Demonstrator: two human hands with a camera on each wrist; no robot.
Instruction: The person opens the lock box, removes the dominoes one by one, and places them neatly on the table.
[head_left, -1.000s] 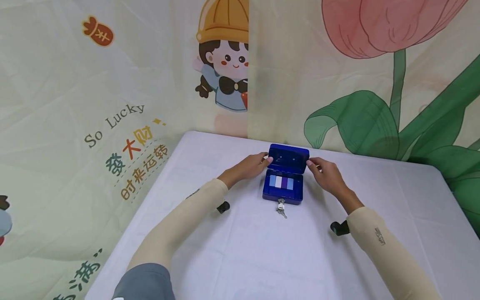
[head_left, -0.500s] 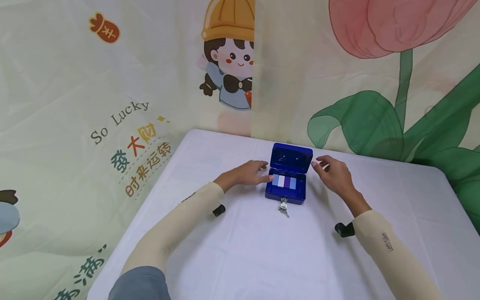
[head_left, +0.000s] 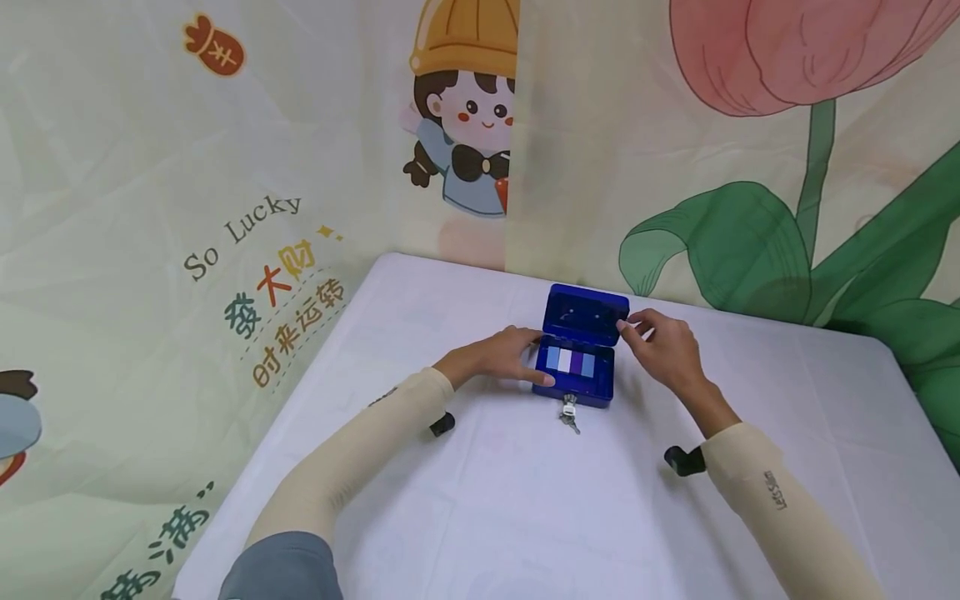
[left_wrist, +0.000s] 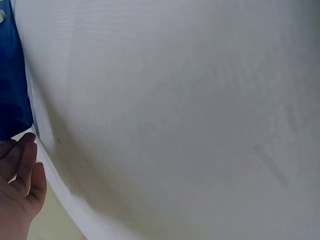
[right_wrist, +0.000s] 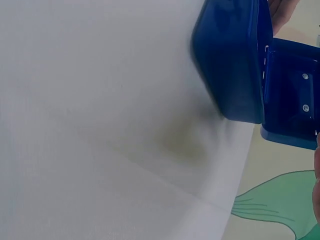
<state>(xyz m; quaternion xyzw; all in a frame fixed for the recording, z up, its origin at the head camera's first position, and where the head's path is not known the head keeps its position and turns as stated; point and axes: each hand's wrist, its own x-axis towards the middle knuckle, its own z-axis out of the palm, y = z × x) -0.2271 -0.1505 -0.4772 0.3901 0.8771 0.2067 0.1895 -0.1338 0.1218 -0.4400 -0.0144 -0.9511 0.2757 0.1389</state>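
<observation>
A small dark blue metal cash box [head_left: 581,388] stands on the table near its far edge, the hinged lid [head_left: 581,313] raised. Inside lies a flat piece with light blue, white and purple stripes [head_left: 570,362]. Keys [head_left: 570,412] hang from the lock at the front. My left hand [head_left: 504,352] holds the box's left side, thumb at the front left rim and fingers towards the hinge. My right hand [head_left: 663,346] pinches the lid's right edge between thumb and fingers. In the right wrist view the lid [right_wrist: 290,95] shows two rivets, and only part of the right hand appears.
A white cloth covers the table [head_left: 525,500]. Right behind the box hangs a printed curtain [head_left: 570,167] with a cartoon child and a large tulip. Black wrist cameras [head_left: 684,461] stick out below both sleeves.
Both hands briefly left the lid. The left hand has moved down onto the box body's left side, and the right hand has returned to the lid's edge. The lid stays raised.
</observation>
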